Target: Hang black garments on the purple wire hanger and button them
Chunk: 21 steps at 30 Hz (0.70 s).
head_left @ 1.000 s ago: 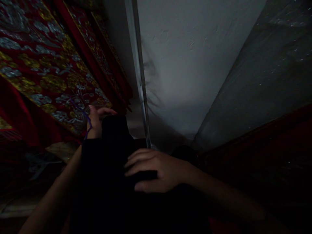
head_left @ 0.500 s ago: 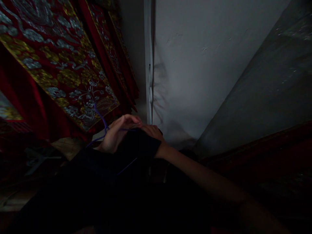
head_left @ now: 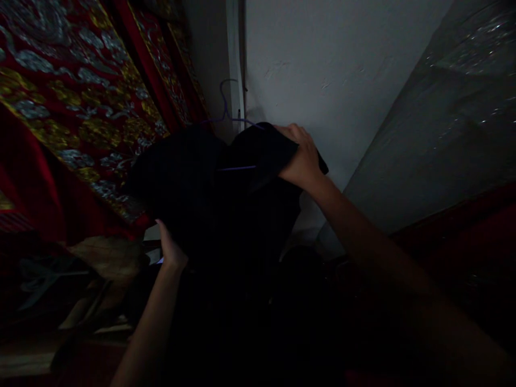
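A black or dark navy shirt (head_left: 193,166) hangs on a thin purple hanger (head_left: 226,110), whose hook points up in front of the pale wall. The hanger's lower bar shows through the neck opening. My right hand (head_left: 300,153) grips the shirt near its right shoulder, with the fingers curled over the cloth. At the shirt's left side is my left hand (head_left: 171,247), its thumb stretched upward beside the cloth. The other fingers of that hand are hidden behind the dark fabric. Low light hides the shirt's lower part.
Red cloths (head_left: 92,97) with gold and silver embroidery hang on the left. A pale wall (head_left: 306,64) with a vertical pipe or strip (head_left: 236,54) stands ahead. Shiny clear plastic sheeting (head_left: 435,113) covers the right side. Dim, cluttered items lie at lower left.
The hanger has gone from tilted at my left hand to upright inside the shirt. My right hand has moved up and right with the cloth; my left hand has dropped from the hanger to the shirt's side.
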{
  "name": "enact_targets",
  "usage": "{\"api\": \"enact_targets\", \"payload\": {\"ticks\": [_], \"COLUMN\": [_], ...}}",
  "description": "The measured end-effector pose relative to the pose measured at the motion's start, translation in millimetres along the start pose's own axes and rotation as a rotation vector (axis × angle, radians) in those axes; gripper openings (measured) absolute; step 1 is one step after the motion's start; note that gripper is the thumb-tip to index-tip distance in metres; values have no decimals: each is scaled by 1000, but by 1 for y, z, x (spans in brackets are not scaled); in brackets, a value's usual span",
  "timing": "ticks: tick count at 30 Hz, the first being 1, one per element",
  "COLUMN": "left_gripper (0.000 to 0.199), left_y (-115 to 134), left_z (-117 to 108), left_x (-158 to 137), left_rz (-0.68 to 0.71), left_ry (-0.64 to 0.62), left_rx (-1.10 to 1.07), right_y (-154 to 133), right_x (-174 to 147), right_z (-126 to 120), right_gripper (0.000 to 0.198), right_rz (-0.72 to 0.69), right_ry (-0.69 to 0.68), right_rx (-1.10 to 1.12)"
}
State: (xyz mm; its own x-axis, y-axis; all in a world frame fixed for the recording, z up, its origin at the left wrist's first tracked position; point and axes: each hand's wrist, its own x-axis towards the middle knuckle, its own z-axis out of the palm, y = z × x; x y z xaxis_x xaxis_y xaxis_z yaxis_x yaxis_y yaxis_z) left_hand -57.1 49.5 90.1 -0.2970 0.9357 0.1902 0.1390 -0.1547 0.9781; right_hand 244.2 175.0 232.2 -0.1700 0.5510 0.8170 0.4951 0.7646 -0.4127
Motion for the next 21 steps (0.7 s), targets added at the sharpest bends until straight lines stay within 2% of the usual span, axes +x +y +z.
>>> {"api": "enact_targets", "payload": {"ticks": [1,3,7,12,15,17,21], "left_gripper": [67,65,66,52,50,47,31], "left_y": [-5,-13,-22,-31,-39,-42,-41], "left_z": [3,11,28,46,59,67,73], "left_x": [-5,-17,-44,-72,-84,-90,-100], "left_rz": [-7,-40,-177,-315,-390,-426,-535], "left_ry": [54,129,169,240,303,295,269], "left_rx": [-85,-239,-233,-341,-432,-506,-618], "right_y": [-1,-4,-1,-3,-26,-42,-55], "right_x": [-1,-14,-59,-96,-134,-174,-242], "right_z": [-6,-15,-23,-7,26,58,118], "right_gripper": [28,20,20,64,78,69,37], "right_rz": [33,109,172,62,48,216,843], "right_ry": [39,113,132,88,70,18,104], "right_rx": [53,164,187,-133,-45,166,569]}}
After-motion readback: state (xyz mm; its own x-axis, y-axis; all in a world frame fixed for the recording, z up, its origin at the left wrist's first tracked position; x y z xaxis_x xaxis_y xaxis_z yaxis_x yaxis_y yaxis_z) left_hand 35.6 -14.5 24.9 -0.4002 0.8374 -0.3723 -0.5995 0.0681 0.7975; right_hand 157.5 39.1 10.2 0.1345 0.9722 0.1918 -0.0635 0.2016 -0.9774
